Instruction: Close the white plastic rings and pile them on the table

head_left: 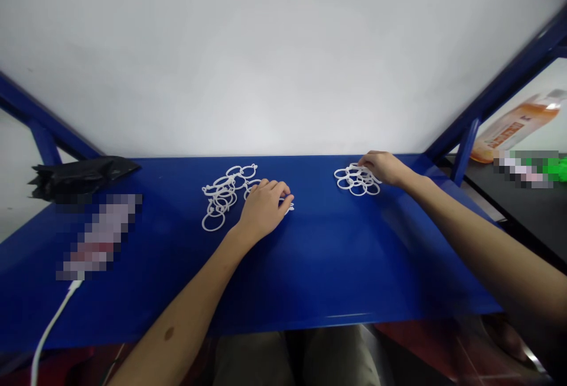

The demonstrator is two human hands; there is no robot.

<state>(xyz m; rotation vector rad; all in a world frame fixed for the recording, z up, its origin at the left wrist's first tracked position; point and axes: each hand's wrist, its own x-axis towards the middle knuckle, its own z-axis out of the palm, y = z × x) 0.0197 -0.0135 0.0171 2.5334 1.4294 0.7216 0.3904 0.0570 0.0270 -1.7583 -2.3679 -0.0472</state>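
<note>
A loose pile of thin white rings [214,222], several with a small eyelet like curtain rings, lies on the blue table [310,280] left of centre. My left hand [264,204] rests at the pile's right side, fingers bent and thumb drawn in. Part of a white ring [289,205] pokes out beneath that thumb; the rest is hidden. Further right is a second, tighter cluster of overlapping white rings [358,187]. Above its far right side, my right hand [381,166] points its fingertips down, pinched together at a ring, though the fingertips are partly hidden.
A black plastic bag [84,176] lies at the far left, near a blurred-out object [100,238] with a white cable [55,318]. Blue frame bars [500,85] flank the white wall [283,67]. An orange-labelled bottle [516,129] is on a black surface [527,209] at right.
</note>
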